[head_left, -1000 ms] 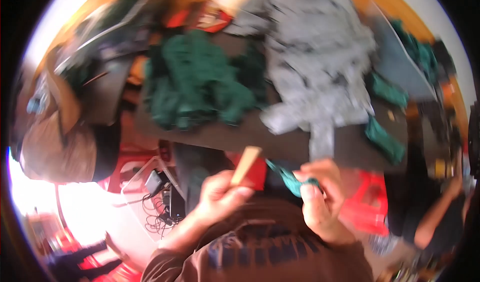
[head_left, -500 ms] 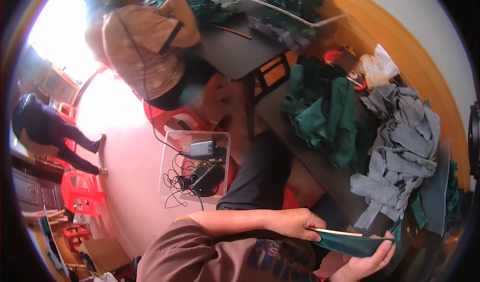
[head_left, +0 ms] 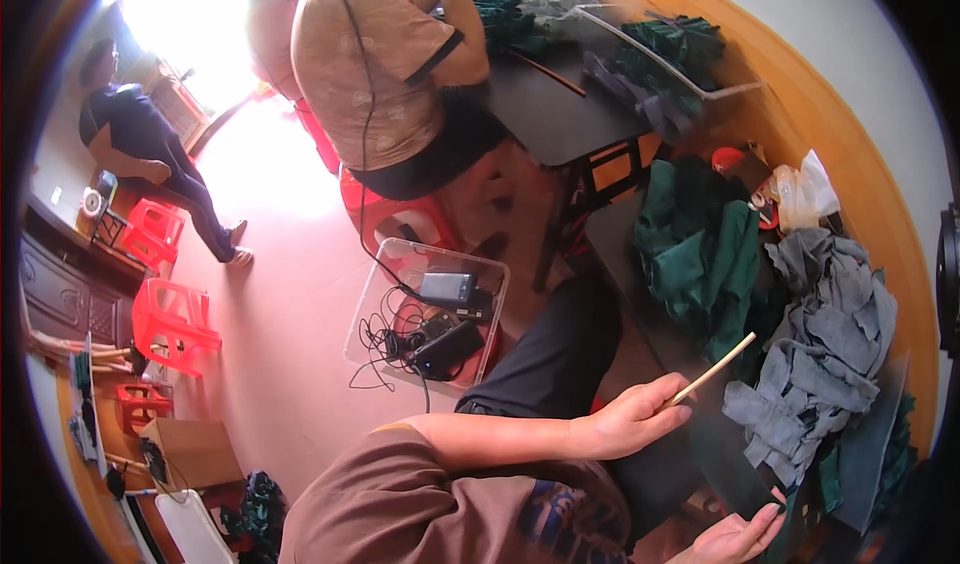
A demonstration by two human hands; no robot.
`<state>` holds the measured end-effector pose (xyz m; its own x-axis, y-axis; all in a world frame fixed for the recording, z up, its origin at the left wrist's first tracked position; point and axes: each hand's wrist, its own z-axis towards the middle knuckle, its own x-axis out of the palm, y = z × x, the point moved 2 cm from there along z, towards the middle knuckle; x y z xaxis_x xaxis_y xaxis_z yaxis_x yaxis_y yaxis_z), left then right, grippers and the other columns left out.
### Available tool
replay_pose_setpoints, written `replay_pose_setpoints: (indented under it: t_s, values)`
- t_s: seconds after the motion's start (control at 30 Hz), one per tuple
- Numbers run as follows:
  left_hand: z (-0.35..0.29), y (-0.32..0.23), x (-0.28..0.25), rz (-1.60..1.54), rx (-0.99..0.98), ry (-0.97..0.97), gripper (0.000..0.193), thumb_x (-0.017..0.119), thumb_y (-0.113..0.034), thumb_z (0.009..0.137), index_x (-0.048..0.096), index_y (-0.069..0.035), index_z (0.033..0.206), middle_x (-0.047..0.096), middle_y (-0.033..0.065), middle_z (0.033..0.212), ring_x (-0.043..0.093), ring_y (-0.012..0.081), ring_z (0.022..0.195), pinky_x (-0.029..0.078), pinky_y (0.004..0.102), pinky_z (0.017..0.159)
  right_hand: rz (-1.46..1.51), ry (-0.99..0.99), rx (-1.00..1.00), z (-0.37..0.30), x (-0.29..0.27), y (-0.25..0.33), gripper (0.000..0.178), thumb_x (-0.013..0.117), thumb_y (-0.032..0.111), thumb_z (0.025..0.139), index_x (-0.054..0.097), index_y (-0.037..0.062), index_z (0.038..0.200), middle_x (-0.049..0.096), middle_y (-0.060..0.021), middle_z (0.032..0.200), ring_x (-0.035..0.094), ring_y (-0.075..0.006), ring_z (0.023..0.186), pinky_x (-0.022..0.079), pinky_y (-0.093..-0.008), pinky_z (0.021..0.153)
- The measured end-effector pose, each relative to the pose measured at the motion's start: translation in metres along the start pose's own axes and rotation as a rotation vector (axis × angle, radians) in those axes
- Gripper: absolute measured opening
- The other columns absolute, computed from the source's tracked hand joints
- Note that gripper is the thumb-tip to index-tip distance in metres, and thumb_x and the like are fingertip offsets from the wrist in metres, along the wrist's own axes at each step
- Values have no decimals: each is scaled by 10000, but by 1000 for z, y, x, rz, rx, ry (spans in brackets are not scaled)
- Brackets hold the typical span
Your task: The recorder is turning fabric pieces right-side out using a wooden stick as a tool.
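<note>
A thin, pale wooden stick [head_left: 712, 369] juts up and to the right from my left hand [head_left: 630, 422], whose fingers and thumb are closed round its lower end. Lower right, my right hand [head_left: 735, 539] pinches the end of a dark green cloth piece [head_left: 735, 476] between thumb and fingertips. That cloth is smeared by motion, and its upper edge blends into the dark table. The stick is apart from the cloth. Beyond my hands lie a heap of green cloth [head_left: 700, 254] and a pile of grey cloth strips [head_left: 825, 354].
A clear plastic bin [head_left: 490, 359] with black devices and tangled cables stands by my leg. Another person [head_left: 375, 74] sits at a dark table [head_left: 560, 114] bearing bins of cloth. A second person [head_left: 150, 149] stands far left near red plastic stools [head_left: 175, 324].
My left hand has lifted the stick up, away from the green cloth it lay along. My right hand still grips the cloth, lower down. The whole view has shifted, and the standing person shows more fully.
</note>
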<state>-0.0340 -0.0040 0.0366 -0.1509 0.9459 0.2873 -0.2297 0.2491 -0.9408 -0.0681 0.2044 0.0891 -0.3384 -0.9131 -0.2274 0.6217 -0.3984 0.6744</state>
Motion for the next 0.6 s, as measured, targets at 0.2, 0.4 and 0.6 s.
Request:
replay_pose_setpoints:
  t_s: [0.2, 0.4, 0.6]
  values:
    - [7, -15, 14, 225, 35, -35, 147, 543, -71, 848, 530, -67, 994, 464, 5, 810, 463, 61, 678, 407, 217, 578, 542, -66, 512, -4, -19, -20, 255, 445, 154, 881, 505, -70, 987, 523, -153, 949, 520, -206, 881, 441, -330, 780]
    - [19, -8, 57, -159, -199, -36, 206, 477, -149, 904, 477, -22, 1066, 507, -21, 765, 447, 16, 612, 389, 150, 527, 510, -257, 514, -8, -47, -36, 182, 486, 117, 881, 542, -25, 981, 553, -99, 986, 518, -162, 874, 420, -275, 797]
    - [26, -10, 91, -173, -205, 164, 224, 513, -79, 878, 473, -15, 1089, 493, -28, 790, 443, 15, 681, 384, 150, 578, 539, -324, 595, -17, -76, -51, 204, 471, 148, 888, 544, -18, 983, 575, -103, 940, 539, -165, 882, 415, -298, 824]
